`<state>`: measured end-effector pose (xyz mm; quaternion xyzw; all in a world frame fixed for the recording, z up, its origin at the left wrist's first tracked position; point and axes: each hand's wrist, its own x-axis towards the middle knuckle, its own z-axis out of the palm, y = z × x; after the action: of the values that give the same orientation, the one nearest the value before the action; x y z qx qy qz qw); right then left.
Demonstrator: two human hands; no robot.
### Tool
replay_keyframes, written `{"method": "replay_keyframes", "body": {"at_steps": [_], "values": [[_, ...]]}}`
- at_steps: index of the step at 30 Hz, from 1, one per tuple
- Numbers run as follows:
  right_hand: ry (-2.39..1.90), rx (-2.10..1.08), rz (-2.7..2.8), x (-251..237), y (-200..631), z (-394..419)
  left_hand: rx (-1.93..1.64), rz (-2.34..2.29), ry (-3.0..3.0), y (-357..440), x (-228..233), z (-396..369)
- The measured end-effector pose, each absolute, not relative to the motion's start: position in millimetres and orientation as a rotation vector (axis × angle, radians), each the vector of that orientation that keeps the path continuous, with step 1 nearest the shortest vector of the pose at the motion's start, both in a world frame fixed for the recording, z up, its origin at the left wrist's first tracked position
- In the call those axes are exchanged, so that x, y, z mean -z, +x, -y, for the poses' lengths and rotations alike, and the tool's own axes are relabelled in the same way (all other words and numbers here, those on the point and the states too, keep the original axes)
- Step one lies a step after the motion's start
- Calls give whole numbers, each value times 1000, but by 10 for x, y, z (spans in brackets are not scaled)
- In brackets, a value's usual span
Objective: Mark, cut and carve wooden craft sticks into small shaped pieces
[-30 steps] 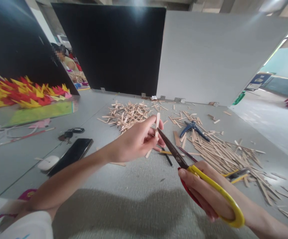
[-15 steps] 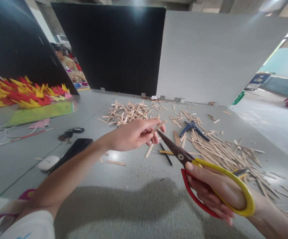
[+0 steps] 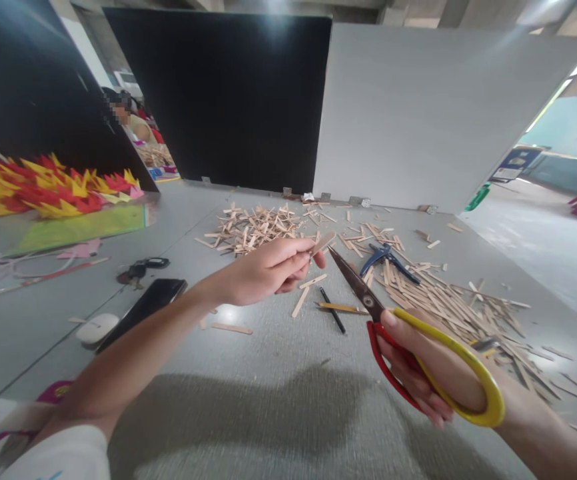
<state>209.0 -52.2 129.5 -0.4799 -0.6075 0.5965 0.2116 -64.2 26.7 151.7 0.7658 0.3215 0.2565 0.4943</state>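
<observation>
So the left hand point(image 3: 263, 270) has its fingers pinched on a little wooden stick point(image 3: 321, 243), held up above the worktop point(image 3: 268, 400) with only the rounded end poking out past the fingertips. The right hand point(image 3: 433, 373) is wrapped through the red and yellow handles of the scissors point(image 3: 368, 303), fingers clenched on them, blades pointing up at the stick and looking closed or nearly so. The blade tip sits just beside the stick, not touching as far as I can tell.

My read on the stick: thin craft wood, basically weightless, stiff along its length but it'll snap or split if you lean on it. Dry wood isn't slippery, so a light pinch on the flat faces is plenty. I'd grip it well back from the free end so the fingers stay clear of the blades.

Scissors look like the heavier item here, rigid, with the big loops as the obvious place to hold.

Containers: none that I can see. All of it lies loose on the worktop: a pile of cut sticks point(image 3: 256, 228) further back, a bigger scatter of long sticks point(image 3: 443, 303) on the right with blue pliers point(image 3: 386, 257) lying in it, plus a pencil point(image 3: 341, 307) and a black pen point(image 3: 332, 310) near the middle. A phone point(image 3: 143, 312) lies off to the left.
</observation>
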Motion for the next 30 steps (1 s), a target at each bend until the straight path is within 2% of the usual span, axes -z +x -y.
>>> {"method": "replay_keyframes", "body": {"at_steps": [7,15,30], "values": [[-1299,-1649,1760,-1248,2127,534,-625,-796,1900,-625,-1515,-262],[-1412,-1465,1925,-1389,2099,569,-681,-847,1933,-635,-1506,-273],[-1500,-1491,1827,-1393,2032,575,-723,-917,2087,-588,-1490,-280]]}}
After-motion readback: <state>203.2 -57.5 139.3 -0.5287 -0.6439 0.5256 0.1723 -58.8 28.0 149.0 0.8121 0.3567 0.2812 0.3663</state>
